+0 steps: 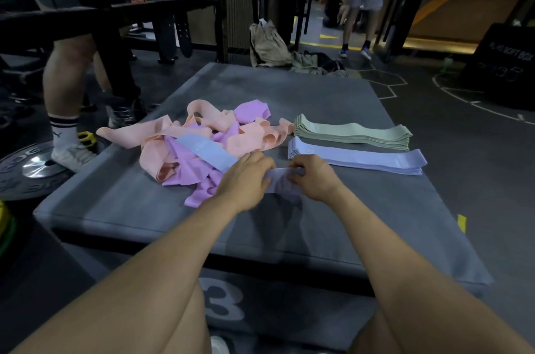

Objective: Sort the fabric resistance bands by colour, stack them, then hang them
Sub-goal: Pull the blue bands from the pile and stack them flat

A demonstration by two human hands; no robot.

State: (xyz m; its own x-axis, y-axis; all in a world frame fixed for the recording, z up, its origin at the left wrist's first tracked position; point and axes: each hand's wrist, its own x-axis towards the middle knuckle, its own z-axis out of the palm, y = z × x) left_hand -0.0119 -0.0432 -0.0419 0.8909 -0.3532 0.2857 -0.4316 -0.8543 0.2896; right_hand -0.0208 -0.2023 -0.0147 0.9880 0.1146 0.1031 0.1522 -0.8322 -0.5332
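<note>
A loose heap of pink and purple bands [202,139] lies on the grey mat [121,203], with one light blue band [205,151] running across it toward my hands. To the right sit two neat stacks: green bands [356,133] at the back and light blue bands [367,159] in front. My left hand [246,180] and my right hand [312,177] both pinch a light blue band [282,182] stretched between them, just in front of the blue stack.
The mat tops a soft box marked 3 [223,303]. A person's legs [66,78] stand at the left beside a weight plate [31,168]. A beige bag [269,46] and clothes lie behind the mat. Another person [364,3] stands far back. A black soft box [503,64] is at right.
</note>
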